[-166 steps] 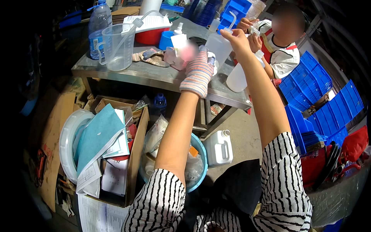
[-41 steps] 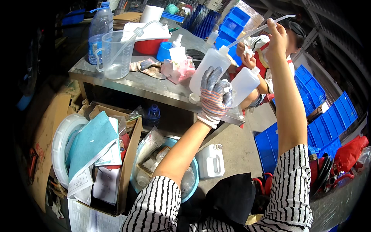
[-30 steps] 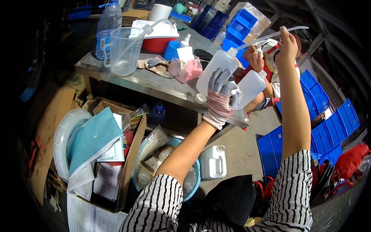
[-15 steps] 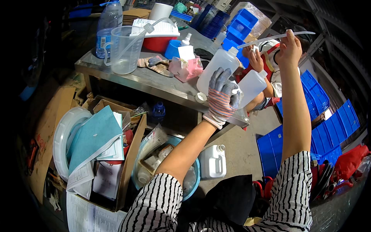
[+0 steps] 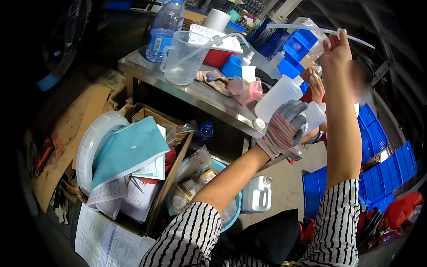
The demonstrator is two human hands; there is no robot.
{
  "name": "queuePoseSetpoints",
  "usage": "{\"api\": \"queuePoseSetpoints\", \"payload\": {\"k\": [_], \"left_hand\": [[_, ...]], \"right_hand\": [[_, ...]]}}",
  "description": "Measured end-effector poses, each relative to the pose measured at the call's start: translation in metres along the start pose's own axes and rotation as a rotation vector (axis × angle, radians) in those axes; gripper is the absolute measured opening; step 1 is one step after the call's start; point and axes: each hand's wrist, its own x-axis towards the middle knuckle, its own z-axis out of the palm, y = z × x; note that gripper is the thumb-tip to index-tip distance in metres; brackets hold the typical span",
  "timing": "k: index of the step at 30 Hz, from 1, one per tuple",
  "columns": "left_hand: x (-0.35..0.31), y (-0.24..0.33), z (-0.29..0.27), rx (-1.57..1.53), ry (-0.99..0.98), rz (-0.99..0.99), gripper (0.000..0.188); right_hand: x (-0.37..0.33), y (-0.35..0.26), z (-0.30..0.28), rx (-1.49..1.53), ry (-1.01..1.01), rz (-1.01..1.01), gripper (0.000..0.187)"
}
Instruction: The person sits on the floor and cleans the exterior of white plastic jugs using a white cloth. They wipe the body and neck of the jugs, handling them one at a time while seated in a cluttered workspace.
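Note:
My left hand [image 5: 283,130], in a grey and orange striped glove, is closed at the table's edge around a smaller translucent plastic bottle [image 5: 315,114]; its palm side is hidden. Behind the glove a larger translucent bottle [image 5: 278,98] stands tilted on the metal table [image 5: 147,76]. A white screw cap [image 5: 259,123] lies at the table edge beside the glove. Raised high on the right, my bare right hand [image 5: 336,52] pinches a long, thin, whitish plastic tube [image 5: 307,27]. The tube runs almost level, with both ends sticking out past the fingers.
A measuring jug [image 5: 183,62] with a tube in it, a water bottle [image 5: 162,38] and a pink packet [image 5: 244,90] stand on the table. Another person's hand [image 5: 315,84] is close behind the bottles. A white jerrycan [image 5: 258,196] and blue crates [image 5: 378,171] stand below.
The view has shifted, so the table and its things appear farther right. The tube has swung: its left end is now higher and its right end lower. Both hands keep their hold.

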Motion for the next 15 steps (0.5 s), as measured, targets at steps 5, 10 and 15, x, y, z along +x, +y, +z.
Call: {"api": "queuePoseSetpoints", "payload": {"k": [5,10,15], "left_hand": [[-0.038,-0.037,-0.003,0.150,-0.216,-0.067,0.042],[-0.026,-0.028,-0.002,0.163,-0.308,-0.180,0.041],[-0.017,-0.016,-0.006,-0.413,-0.372,-0.352,0.041]], "right_hand": [[-0.049,0.035,0.082,-0.130,-0.136,0.023,0.038],[-0.060,0.100,0.109,-0.168,-0.342,0.021,0.046],[-0.094,0.140,0.111,-0.750,-0.461,-0.121,0.062]]}}
